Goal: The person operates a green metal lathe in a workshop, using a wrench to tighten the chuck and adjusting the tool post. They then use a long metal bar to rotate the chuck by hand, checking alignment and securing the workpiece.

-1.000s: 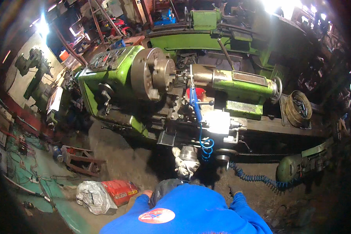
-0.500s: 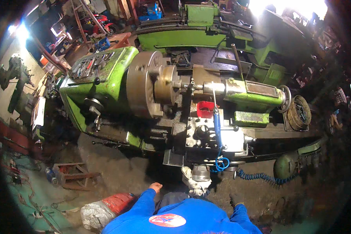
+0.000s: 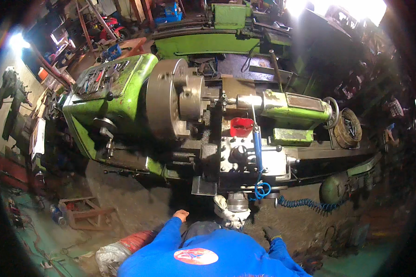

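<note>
In front of me stands a green lathe, its large chuck [image 3: 164, 99] with a metal workpiece [image 3: 191, 98] in the jaws. The tool carriage [image 3: 233, 161] bears a red cup [image 3: 241, 127] and a blue air gun [image 3: 258, 150] with a coiled blue hose. My left hand [image 3: 181, 215], bare and with fingers curled in, hangs beside my body, left of a white cloth [image 3: 223, 210] on the carriage front. Nothing shows in it. My right hand [image 3: 272, 232] wears a dark glove and hangs low on the right, fingers stretched out, touching nothing visible.
Hand tools lie on the green headstock [image 3: 107, 85]. At the right are the tailstock [image 3: 293, 108] and a round tin [image 3: 348, 128]. A low wooden frame [image 3: 88, 213] and a red-and-white sack [image 3: 125, 247] lie at the lower left. Another green machine [image 3: 208, 45] stands behind.
The view has shifted slightly, so the lathe sits a little farther left. My gloved right hand shows more fully and higher. My left hand has come slightly up and left in the picture.
</note>
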A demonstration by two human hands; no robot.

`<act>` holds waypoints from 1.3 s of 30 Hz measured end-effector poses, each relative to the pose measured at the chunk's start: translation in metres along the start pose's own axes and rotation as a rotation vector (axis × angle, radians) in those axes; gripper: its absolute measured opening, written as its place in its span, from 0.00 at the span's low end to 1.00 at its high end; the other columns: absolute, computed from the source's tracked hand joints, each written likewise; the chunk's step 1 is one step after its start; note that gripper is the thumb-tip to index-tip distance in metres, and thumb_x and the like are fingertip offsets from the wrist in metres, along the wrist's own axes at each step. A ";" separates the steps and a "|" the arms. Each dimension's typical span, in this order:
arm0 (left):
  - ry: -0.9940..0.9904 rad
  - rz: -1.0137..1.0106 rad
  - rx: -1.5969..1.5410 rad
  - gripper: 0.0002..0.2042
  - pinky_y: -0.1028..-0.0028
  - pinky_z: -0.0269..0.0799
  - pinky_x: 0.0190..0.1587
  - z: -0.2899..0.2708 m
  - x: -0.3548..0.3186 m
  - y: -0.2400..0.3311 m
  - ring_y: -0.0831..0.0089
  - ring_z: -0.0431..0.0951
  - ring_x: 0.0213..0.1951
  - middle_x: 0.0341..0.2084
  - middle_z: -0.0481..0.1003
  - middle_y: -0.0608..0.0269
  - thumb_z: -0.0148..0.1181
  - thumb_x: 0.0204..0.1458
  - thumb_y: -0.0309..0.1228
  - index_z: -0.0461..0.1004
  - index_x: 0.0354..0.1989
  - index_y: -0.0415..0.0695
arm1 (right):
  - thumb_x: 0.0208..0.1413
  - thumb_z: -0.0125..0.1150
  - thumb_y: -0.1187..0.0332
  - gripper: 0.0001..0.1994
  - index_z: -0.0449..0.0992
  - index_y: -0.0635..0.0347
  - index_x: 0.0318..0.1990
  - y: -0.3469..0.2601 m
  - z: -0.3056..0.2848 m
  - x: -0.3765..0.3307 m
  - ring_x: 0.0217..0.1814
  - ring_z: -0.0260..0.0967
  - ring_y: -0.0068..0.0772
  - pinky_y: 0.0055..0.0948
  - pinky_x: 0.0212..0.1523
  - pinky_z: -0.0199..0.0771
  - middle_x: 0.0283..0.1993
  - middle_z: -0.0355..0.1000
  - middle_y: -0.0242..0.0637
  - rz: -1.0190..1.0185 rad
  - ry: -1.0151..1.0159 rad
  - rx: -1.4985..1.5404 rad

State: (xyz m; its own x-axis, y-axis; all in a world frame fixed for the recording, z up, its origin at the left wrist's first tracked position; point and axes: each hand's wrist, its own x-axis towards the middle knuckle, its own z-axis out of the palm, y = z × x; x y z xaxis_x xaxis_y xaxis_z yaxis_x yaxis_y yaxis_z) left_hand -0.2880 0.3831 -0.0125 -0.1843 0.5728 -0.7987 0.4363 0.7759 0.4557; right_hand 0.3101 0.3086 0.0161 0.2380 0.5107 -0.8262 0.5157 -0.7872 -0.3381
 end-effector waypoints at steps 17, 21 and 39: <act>0.444 -0.079 -1.279 0.45 0.46 0.77 0.54 -0.063 0.107 0.068 0.50 0.77 0.58 0.57 0.73 0.52 0.59 0.59 0.69 0.61 0.75 0.51 | 0.62 0.63 0.50 0.26 0.84 0.65 0.54 0.053 -0.082 -0.053 0.37 0.80 0.38 0.41 0.42 0.79 0.40 0.83 0.46 -0.064 0.104 -0.289; 0.495 -0.035 -1.397 0.28 0.50 0.78 0.45 -0.082 0.148 0.058 0.60 0.81 0.40 0.39 0.76 0.60 0.65 0.63 0.45 0.67 0.68 0.50 | 0.62 0.62 0.48 0.27 0.85 0.63 0.56 0.062 -0.089 -0.068 0.40 0.82 0.38 0.41 0.47 0.79 0.43 0.85 0.47 -0.040 0.130 -0.308; 0.637 0.272 -1.339 0.31 0.62 0.80 0.34 -0.080 0.186 0.047 0.58 0.82 0.31 0.36 0.79 0.50 0.58 0.59 0.17 0.61 0.72 0.28 | 0.61 0.63 0.44 0.34 0.79 0.62 0.65 -0.006 -0.083 -0.081 0.71 0.72 0.54 0.42 0.72 0.68 0.68 0.76 0.52 -0.013 0.075 -0.298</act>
State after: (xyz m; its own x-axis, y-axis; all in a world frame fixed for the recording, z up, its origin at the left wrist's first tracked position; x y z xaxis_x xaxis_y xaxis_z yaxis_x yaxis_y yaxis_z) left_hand -0.3722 0.5469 -0.1086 -0.7262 0.4779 -0.4943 -0.5192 0.0901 0.8499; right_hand 0.3558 0.3007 0.1227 0.2843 0.5528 -0.7833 0.7349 -0.6504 -0.1922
